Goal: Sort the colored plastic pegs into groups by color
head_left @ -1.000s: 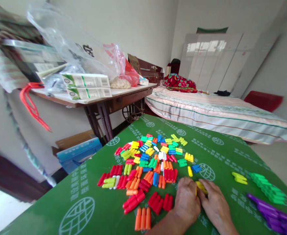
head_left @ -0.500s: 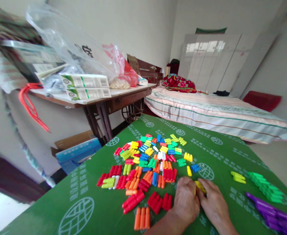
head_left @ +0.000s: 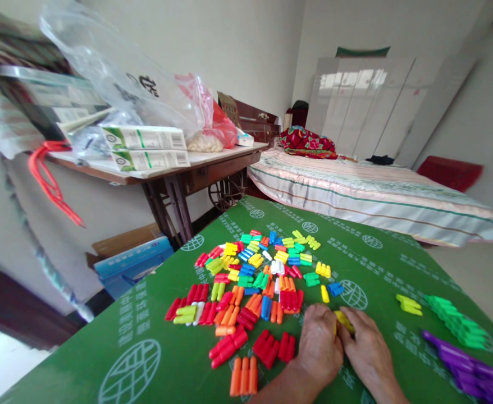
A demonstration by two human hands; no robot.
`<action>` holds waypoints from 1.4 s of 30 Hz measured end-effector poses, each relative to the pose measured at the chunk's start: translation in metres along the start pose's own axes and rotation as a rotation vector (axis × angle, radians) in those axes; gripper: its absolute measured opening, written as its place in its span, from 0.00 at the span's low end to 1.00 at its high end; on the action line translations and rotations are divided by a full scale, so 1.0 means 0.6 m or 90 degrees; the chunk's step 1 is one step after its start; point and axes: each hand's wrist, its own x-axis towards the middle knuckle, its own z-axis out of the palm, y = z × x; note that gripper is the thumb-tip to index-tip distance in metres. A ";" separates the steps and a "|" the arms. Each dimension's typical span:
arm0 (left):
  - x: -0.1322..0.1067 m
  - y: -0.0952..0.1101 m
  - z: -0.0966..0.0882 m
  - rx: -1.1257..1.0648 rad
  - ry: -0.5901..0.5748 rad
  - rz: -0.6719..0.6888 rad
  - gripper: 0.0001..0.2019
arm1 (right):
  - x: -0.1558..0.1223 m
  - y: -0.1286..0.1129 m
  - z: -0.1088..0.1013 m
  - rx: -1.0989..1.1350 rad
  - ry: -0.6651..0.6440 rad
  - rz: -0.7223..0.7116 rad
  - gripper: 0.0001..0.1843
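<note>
My left hand (head_left: 319, 347) and my right hand (head_left: 366, 349) rest together on the green table (head_left: 154, 342), fingers curled and pressed around a yellow plastic piece (head_left: 344, 321) between them. Just left of my hands lie red pieces (head_left: 275, 347) and orange pieces (head_left: 243, 376). A wide scatter of coloured plastic pieces (head_left: 255, 275) spreads beyond my hands toward the table's far side.
A row of green pieces (head_left: 457, 322), a yellow-green piece (head_left: 409, 304) and a purple row (head_left: 469, 367) lie at the right. Behind stand a side table (head_left: 179, 174) with boxes and plastic bags, a bed (head_left: 368, 191), and a blue box (head_left: 132, 264) on the floor.
</note>
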 end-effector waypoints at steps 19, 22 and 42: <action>0.001 0.000 -0.001 0.000 0.001 -0.002 0.08 | 0.002 -0.001 0.000 0.007 0.009 0.004 0.21; 0.001 0.000 0.000 0.005 -0.001 -0.006 0.09 | 0.001 0.000 0.000 0.002 0.011 -0.001 0.21; 0.006 0.014 -0.020 -0.005 -0.054 -0.035 0.09 | 0.003 -0.004 -0.002 0.000 0.019 0.001 0.21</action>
